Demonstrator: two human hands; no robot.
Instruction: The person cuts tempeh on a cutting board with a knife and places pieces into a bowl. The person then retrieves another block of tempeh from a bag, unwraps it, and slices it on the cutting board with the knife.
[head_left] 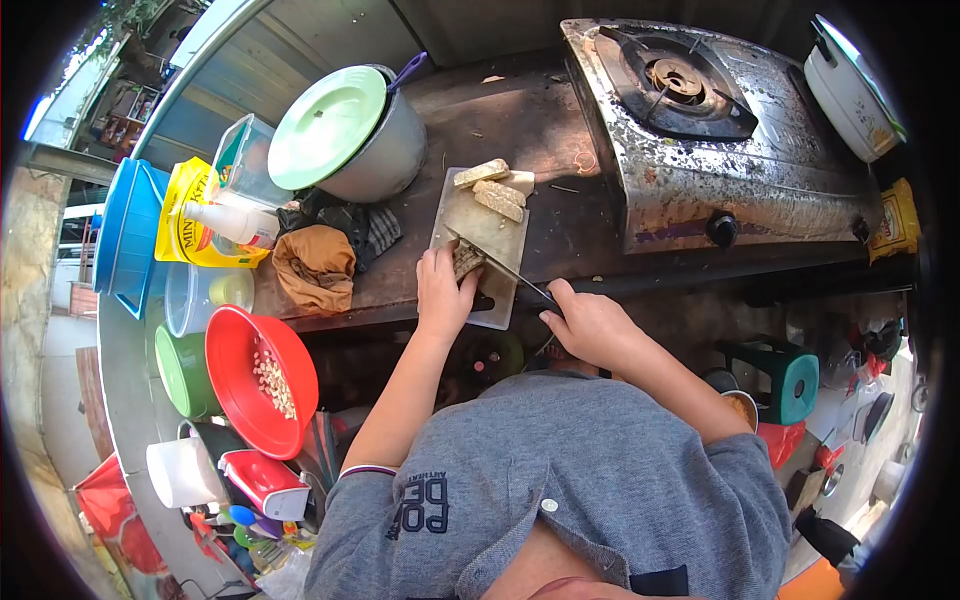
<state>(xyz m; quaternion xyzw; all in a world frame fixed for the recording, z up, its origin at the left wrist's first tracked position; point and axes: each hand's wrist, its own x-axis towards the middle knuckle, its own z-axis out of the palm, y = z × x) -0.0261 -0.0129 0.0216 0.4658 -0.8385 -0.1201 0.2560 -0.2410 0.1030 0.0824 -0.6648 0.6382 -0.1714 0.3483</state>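
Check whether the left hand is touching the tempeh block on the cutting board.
Touching. The head view shows the left hand pressed on the tempeh block on the cutting board, fingers overlapping it, no gap.

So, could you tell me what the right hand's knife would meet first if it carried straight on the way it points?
Probably the tempeh block under the left hand: the knife in the right hand points at it across the cutting board.

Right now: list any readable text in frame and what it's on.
"MIN..." in red on the yellow packet at the counter's left end; the rest is cut off by the bottle.
"PO..." over "DE...", seen upside down, on the grey shirt; only partly legible, smaller line above it blurred.
Print on the yellow packet right of the stove: too blurred to read.
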